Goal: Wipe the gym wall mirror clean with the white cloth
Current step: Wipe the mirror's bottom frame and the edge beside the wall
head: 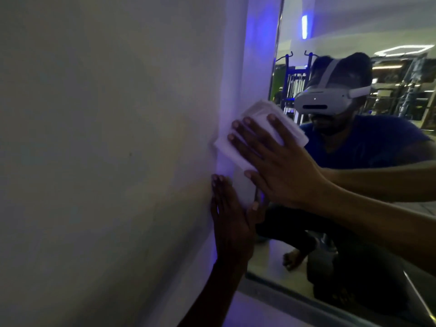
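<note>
Where mirror (354,208) meets wall (94,161), folded white cloth (257,128) under flat right hand (278,161), left hand (232,223) flat

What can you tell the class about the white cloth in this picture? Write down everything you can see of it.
The white cloth looks soft and is folded into a thick flat pad with layered edges. It lies tilted, pressed flat near the left edge of the mirror, partly over the pale wall beside it. The right hand presses on it with straight, spread fingers, covering its middle. The left hand rests flat below it, not touching it.
</note>
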`<state>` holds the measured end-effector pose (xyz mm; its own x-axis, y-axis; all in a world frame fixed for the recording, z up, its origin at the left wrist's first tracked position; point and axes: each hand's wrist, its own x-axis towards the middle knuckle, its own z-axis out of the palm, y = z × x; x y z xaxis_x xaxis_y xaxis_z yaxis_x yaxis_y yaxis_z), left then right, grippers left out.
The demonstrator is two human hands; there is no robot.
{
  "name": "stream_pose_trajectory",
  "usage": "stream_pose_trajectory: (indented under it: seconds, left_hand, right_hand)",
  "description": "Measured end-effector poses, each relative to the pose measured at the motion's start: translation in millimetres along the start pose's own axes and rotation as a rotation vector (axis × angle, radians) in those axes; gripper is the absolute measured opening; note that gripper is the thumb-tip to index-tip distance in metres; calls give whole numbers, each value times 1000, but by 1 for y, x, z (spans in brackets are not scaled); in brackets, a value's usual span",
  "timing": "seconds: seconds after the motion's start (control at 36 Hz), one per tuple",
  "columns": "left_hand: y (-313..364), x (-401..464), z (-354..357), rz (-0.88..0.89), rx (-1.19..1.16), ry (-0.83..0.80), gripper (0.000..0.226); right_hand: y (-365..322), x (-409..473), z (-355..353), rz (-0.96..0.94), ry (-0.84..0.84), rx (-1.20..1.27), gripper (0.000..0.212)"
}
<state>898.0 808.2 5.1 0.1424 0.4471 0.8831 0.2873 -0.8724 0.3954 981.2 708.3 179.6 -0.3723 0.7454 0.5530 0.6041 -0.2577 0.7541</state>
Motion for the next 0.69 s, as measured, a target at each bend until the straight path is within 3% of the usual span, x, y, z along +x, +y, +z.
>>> stream_pose_trajectory:
  seconds: [0.08, 0.22, 0.36, 0.56, 0.69]
  left_hand:
    - [-12, -34, 6, -8, -10, -15, 78]
    - [-39, -98, 21, -53, 53, -94, 78]
    - [-51, -154, 28, -169, -21, -122, 77]
    - [-58, -182, 32, -253, -80, -125, 77]
    - [-62, -199, 34, -339, -78, -180, 81]
  right_hand:
    - [-36, -20, 13, 65, -21, 36, 76]
    - [-80, -56, 37, -89, -23, 58, 72]
    - [-110, -64, 45, 15, -32, 75, 74]
    - [-156, -111, 67, -180, -128, 90, 76]
    - [-179, -121, 70, -17, -114, 152, 80]
